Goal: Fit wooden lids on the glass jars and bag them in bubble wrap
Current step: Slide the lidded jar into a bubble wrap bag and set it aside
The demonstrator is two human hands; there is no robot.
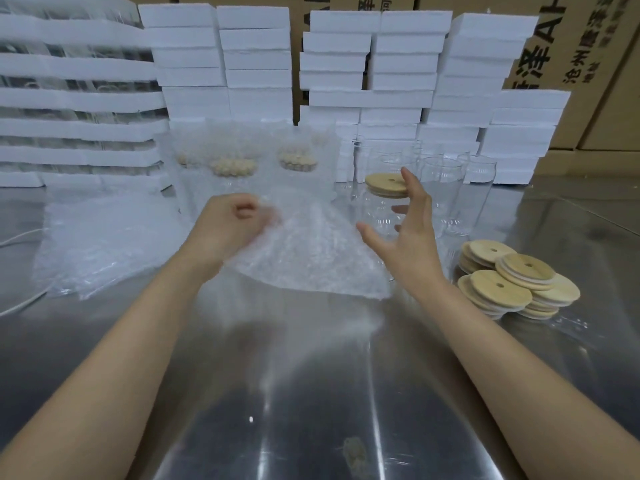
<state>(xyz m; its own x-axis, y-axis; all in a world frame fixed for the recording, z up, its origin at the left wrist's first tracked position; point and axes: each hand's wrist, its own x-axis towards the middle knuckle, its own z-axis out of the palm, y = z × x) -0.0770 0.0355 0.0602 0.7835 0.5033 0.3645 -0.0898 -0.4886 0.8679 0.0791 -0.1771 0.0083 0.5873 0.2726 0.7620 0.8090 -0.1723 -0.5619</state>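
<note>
Tan wood, milky white, brown card and grey steel

The wooden lids at right are light tan, seemingly with whitish rims. The bubble-wrap bag is translucent white, dotted all over. The far foam blocks are plain white, the cartons brown with black print, and the steel table streaked silver-grey.

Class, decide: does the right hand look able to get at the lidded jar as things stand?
Probably yes. The open right hand hovers right beside the lidded jar, with nothing between them. The bubble bag, held by the left hand, sits lower and to the left.
</note>
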